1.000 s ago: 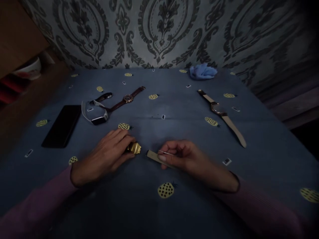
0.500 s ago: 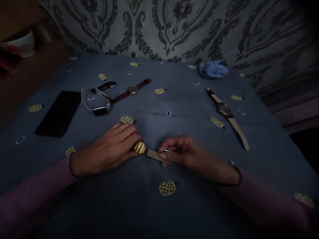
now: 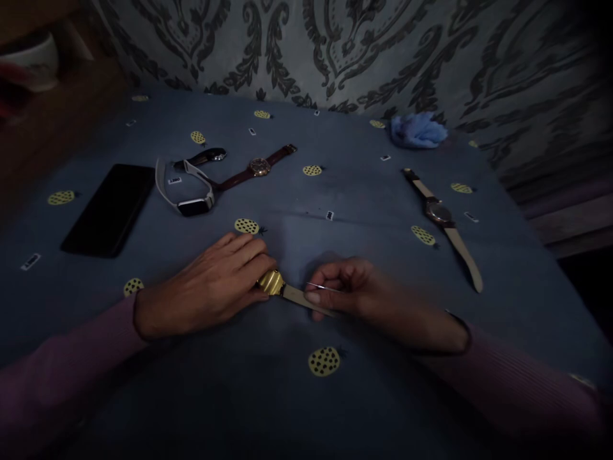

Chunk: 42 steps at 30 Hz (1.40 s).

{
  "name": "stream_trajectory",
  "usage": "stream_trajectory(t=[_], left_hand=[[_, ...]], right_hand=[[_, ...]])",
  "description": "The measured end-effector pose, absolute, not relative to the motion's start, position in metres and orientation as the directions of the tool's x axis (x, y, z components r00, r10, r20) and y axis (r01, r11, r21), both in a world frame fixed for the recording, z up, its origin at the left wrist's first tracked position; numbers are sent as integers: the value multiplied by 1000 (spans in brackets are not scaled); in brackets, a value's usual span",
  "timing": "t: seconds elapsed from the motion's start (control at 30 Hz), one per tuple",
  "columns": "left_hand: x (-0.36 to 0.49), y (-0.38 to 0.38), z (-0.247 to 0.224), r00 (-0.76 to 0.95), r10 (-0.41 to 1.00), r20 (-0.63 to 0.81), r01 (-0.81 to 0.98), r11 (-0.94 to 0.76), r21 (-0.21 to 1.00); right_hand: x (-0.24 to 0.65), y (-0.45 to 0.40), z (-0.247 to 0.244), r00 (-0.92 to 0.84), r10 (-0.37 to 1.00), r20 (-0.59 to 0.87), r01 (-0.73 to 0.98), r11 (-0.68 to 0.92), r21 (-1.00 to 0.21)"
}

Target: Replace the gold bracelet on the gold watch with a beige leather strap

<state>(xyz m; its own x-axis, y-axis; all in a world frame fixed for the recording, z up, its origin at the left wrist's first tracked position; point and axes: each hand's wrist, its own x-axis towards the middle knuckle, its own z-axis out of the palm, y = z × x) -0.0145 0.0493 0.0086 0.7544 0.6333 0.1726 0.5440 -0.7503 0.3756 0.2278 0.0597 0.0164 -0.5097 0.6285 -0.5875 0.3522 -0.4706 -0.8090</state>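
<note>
My left hand (image 3: 205, 285) is closed on a wristwatch (image 3: 271, 283) lying face down on the tablecloth. Its gold-coloured case back shows beside my fingertips, while the far part of the watch is hidden under the hand. A beige strap underside (image 3: 297, 296) runs from the case towards my right hand (image 3: 345, 289). There my thumb and fingers pinch a thin, pointed silver metal tool (image 3: 320, 286), its tip directed left above the strap. The strap passes under the right fingers; whether they grip it too, I cannot tell.
A black phone (image 3: 109, 211), a white smartwatch (image 3: 194, 206), a black watch (image 3: 208, 156) and a brown-strapped watch (image 3: 259, 167) lie at the left and back. Another watch (image 3: 438, 212) is at the right. A crumpled blue cloth (image 3: 417, 131) sits near the patterned wall (image 3: 330, 51).
The view has shifted slightly, so the things on the table appear a little displaced. Both hands keep the same holds, with almost no movement against the watch.
</note>
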Motion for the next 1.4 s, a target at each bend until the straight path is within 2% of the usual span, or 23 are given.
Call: stream_trajectory(t=[0.63,0.83,1.2,1.4], left_hand=[[-14,49,10,765,611,204,509,-767,391],[-15,47,6,752,613,242,520,-778,353],[-15,43,9,758,595,266,529,-800,283],[-15,42,6,747,611,261,543,-788,290]], right_hand=[[223,63,22,-477,618,-625,355,-515,-780],[222,63,22,-462,618,-637,368,-520,-771],[223,57,19,-470,655,-592,332,-490,-806],[224,53,16,-485,685,-544,317,-442,-839]])
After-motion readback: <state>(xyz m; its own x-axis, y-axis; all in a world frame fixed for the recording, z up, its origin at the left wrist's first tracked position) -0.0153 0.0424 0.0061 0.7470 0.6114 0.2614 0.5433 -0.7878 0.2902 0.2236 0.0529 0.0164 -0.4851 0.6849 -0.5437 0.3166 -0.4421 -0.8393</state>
